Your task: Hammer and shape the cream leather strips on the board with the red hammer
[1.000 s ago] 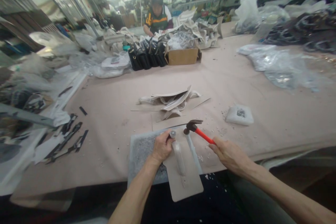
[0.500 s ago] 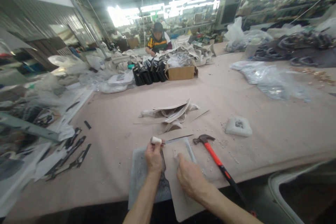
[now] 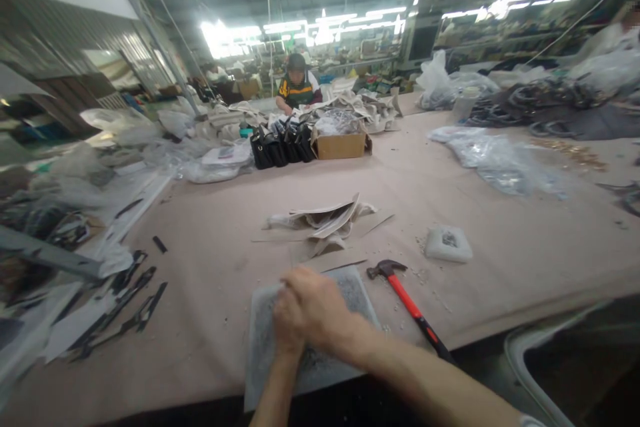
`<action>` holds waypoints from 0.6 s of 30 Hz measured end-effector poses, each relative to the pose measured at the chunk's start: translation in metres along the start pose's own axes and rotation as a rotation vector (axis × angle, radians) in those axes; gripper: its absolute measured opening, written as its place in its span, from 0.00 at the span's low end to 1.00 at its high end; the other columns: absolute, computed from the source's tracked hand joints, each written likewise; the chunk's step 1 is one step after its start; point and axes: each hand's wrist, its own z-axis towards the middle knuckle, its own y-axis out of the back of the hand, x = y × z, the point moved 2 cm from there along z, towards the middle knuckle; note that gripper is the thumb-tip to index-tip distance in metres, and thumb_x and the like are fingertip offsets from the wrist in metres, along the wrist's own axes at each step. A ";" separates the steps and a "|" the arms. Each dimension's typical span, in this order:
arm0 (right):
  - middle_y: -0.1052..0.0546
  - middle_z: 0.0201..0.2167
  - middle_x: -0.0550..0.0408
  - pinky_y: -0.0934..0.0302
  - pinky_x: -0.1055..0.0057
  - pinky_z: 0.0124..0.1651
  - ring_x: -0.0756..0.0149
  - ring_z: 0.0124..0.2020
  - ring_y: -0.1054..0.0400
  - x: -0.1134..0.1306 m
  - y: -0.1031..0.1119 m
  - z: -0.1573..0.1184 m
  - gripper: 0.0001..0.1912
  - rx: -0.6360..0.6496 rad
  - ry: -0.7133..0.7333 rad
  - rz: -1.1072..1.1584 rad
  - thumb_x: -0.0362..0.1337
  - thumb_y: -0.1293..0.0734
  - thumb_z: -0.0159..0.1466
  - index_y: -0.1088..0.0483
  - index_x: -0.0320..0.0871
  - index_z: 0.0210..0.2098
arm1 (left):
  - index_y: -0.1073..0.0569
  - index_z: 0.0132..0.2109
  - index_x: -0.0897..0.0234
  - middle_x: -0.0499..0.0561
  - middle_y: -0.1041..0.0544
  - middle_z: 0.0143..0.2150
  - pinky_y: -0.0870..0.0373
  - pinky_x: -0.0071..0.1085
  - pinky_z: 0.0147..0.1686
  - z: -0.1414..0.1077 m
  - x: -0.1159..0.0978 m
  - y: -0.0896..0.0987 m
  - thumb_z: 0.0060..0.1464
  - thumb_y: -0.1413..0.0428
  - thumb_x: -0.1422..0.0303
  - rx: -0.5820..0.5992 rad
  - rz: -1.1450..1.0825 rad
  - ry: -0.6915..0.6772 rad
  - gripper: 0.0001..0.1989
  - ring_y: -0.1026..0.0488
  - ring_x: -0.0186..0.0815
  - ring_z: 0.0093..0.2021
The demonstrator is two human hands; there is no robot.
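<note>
My left hand (image 3: 289, 323) is closed over a grey, worn rectangular board (image 3: 260, 347) at the table's front edge. Half a second ago a white-handled tool stood in its fist; now my right hand covers that spot and hides the tool. My right hand (image 3: 320, 300) lies across the top of the left, its fingers curled around the same place. What the right fingers grip cannot be seen. Just right of the board lies a claw hammer (image 3: 407, 297) with a red and black handle. A thin dark strip (image 3: 345, 265) lies at the board's far edge.
Beyond the board is a loose stack of beige panels (image 3: 330, 220). A white block (image 3: 449, 243) with small metal pieces sits to the right, tiny bits scattered near it. Dark strips (image 3: 135, 307) lie left. Farther back are black bags (image 3: 283, 147), a cardboard box (image 3: 341, 146) and a seated person (image 3: 299, 88).
My right hand has left the beige panel and come up onto my left hand. The panel is out of view, baring the board. The view has shifted slightly right.
</note>
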 end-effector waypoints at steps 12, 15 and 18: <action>0.26 0.56 0.37 0.42 0.58 0.58 0.51 0.58 0.33 -0.119 0.060 0.090 0.16 0.169 -0.104 -0.749 0.31 0.43 0.71 0.29 0.36 0.53 | 0.21 0.48 0.64 0.57 0.14 0.41 0.21 0.36 0.46 -0.002 -0.013 -0.002 0.53 0.40 0.49 0.124 -0.128 0.184 0.25 0.17 0.44 0.42; 0.23 0.52 0.38 0.42 0.58 0.55 0.50 0.56 0.31 -0.090 0.071 0.088 0.15 0.186 -0.016 -0.780 0.32 0.45 0.72 0.30 0.36 0.50 | 0.21 0.49 0.64 0.56 0.14 0.41 0.22 0.35 0.47 -0.001 -0.011 0.000 0.53 0.39 0.50 0.117 -0.145 0.195 0.24 0.17 0.42 0.43; 0.20 0.46 0.39 0.41 0.59 0.46 0.49 0.48 0.26 -0.064 0.084 0.064 0.16 0.164 -0.027 -0.800 0.33 0.47 0.73 0.32 0.36 0.53 | 0.21 0.47 0.64 0.55 0.14 0.40 0.22 0.33 0.45 -0.001 -0.011 0.001 0.52 0.39 0.52 0.065 -0.156 0.216 0.22 0.17 0.41 0.42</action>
